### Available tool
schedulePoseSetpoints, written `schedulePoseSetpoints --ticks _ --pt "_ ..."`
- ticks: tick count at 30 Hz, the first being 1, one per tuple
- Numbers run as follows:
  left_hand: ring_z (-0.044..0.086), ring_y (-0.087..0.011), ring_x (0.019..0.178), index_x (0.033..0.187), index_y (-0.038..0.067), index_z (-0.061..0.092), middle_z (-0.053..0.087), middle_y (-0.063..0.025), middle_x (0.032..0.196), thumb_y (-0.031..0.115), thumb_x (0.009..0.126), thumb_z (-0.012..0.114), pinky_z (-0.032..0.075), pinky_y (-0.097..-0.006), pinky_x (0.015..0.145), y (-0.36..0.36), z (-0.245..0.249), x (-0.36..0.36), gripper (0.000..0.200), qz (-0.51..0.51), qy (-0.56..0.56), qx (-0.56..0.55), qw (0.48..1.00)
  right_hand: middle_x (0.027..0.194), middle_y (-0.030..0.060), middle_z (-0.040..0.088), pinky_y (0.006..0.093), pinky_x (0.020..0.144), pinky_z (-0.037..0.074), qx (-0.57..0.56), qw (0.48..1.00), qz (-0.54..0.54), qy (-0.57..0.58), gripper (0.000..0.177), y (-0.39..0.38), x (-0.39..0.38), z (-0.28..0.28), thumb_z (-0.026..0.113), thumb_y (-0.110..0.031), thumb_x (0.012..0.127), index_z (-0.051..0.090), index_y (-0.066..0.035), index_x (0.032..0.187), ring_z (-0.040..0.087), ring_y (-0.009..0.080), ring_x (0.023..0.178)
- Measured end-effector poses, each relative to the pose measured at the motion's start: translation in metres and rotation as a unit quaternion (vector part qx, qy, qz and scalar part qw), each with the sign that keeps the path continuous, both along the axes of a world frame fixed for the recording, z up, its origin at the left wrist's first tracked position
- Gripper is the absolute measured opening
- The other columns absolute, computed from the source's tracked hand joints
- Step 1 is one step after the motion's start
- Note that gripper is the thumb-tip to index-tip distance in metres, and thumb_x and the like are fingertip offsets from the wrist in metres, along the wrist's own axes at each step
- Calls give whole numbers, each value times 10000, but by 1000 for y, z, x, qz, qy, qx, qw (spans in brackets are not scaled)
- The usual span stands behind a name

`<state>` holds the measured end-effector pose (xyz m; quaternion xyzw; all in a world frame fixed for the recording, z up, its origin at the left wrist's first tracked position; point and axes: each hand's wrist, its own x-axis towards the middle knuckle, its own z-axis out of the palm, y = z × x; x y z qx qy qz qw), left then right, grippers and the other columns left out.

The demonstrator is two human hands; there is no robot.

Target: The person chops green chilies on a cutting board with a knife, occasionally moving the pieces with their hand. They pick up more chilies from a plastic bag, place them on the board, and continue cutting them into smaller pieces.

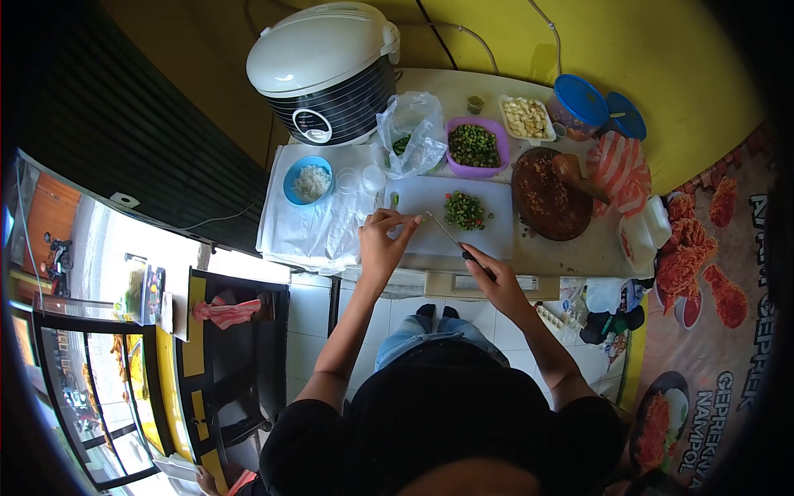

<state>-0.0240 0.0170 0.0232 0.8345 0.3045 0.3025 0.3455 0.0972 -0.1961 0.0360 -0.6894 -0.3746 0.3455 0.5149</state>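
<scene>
While the left hand point(383, 240) pins a thin piece of vegetable point(411, 220) to the white cutting board point(496, 236), its grip is narrow: the fingertips pinch the near end, so the free end points at the blade. The piece is too small to name with certainty. The right hand point(494, 277) is closed round the dark handle of a knife point(445, 232), whose blade slants up and left across the board's near edge with its tip just beside the piece. This seems a stance for short, guided strokes.

A pile of chopped chillies point(465, 210) lies farther back on the board, apart from the blade, which leaves the near strip free. Just beyond the board stand a purple bowl point(475, 124) of green bits and a plastic bag point(413, 132), both within an easy reach. On the right of the table point(579, 256) sits a stone mortar point(529, 223) of dark paste with its pestle point(579, 175) resting in it. A blue bowl point(289, 186) of rice and a rice cooker point(322, 70) stand to the left.
</scene>
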Motion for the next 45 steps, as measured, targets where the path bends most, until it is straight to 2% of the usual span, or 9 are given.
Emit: schedulePoseSetpoints --ticks 6,18,21,27,30,33,39,42,45 --pt "557 -186 865 869 191 794 627 26 907 313 774 784 361 -366 770 -20 -15 18 155 4 31 136 990 850 -7 583 224 559 351 -45 997 -24 50 419 -4 2 -1 539 -264 1025 526 -87 1405 352 44 626" --pt "558 -152 890 859 202 800 607 39 910 262 746 818 352 -365 857 -21 -22 21 129 -11 -4 125 992 920 99 644 262 712 443 -70 997 -9 -17 431 -8 4 -1 532 -289 1025 519 -87 1405 455 92 722" --pt "561 -152 890 854 198 798 608 38 917 247 748 815 351 -369 862 -21 -24 20 118 -13 -10 126 992 1076 161 681 277 822 469 -110 994 3 -13 429 -7 5 4 528 -283 1025 517 -85 1405 576 123 851" --pt "564 -167 886 839 179 793 610 26 920 229 738 821 366 -368 850 -20 -24 19 116 -7 -40 118 992 1262 229 625 326 976 444 -23 999 0 -42 413 -7 5 -6 514 -265 1026 520 -90 1399 616 225 1148" --pt "564 -176 885 833 168 791 610 15 916 220 737 821 373 -369 851 -20 -25 18 113 -12 -44 119 992 1235 224 639 326 960 452 -18 998 -4 -64 407 -5 4 -1 518 -260 1024 527 -85 1391 631 233 1108" --pt "556 -185 901 837 159 791 606 7 932 216 737 819 373 -372 860 -18 -27 19 118 -14 -39 114 993 1198 151 666 304 906 474 -52 997 3 -62 413 -2 6 10 529 -251 1025 527 -52 1387 577 130 1027" --pt "538 -200 937 844 160 797 593 -5 961 209 733 818 377 -371 865 -18 -23 19 124 -11 -43 115 992 1118 122 678 290 829 483 -56 997 10 -54 400 5 13 9 531 -239 1022 537 -68 1384 541 111 908" --pt "532 -207 932 833 166 786 579 -2 981 215 737 806 363 -387 851 -18 -25 18 110 -17 -55 119 991 1192 191 669 333 920 472 -130 990 22 -45 402 11 17 19 525 -236 1013 534 -81 1384 657 227 1015" --pt "533 -208 931 836 165 788 579 -1 978 220 737 807 362 -388 854 -19 -28 19 115 -8 -50 121 991 1185 183 674 334 920 469 -79 995 10 -57 406 9 15 2 530 -237 1011 532 -83 1387 643 204 1006"
